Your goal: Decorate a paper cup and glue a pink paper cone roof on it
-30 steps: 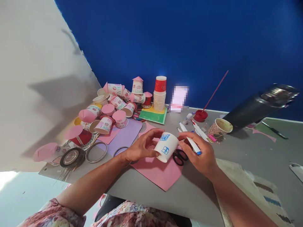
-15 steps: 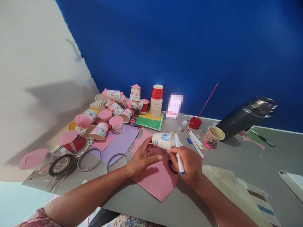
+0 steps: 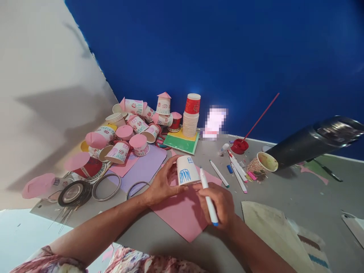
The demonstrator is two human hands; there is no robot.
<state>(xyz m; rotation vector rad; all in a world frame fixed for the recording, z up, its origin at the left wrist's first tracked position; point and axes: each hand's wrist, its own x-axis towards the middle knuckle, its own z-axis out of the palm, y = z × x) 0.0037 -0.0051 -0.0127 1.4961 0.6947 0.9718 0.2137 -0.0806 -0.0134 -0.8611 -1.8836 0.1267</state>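
A white paper cup (image 3: 186, 169) with a blue window and blue strokes drawn on it is gripped by my left hand (image 3: 162, 184), mouth down and slightly tilted. In my right hand (image 3: 218, 203) is an uncapped marker (image 3: 209, 199), white with a blue end, its tip close to the cup's right side. Right-hand fingers reach the cup's lower rim. Both hands are above a pink paper sheet (image 3: 182, 220) on the grey table.
Decorated cups with pink paper tops (image 3: 139, 145) are heaped at left. A cup stack (image 3: 191, 123) stands on a green-yellow pad (image 3: 182, 144). Several markers (image 3: 237, 170), a patterned cup (image 3: 261, 163) and a black flask (image 3: 309, 144) are at right. Tape rolls (image 3: 74, 193) lie front left.
The cup has turned from lying sideways to mouth down, its drawn side facing me. My right hand and the marker have lowered slightly. The view has shifted a little.
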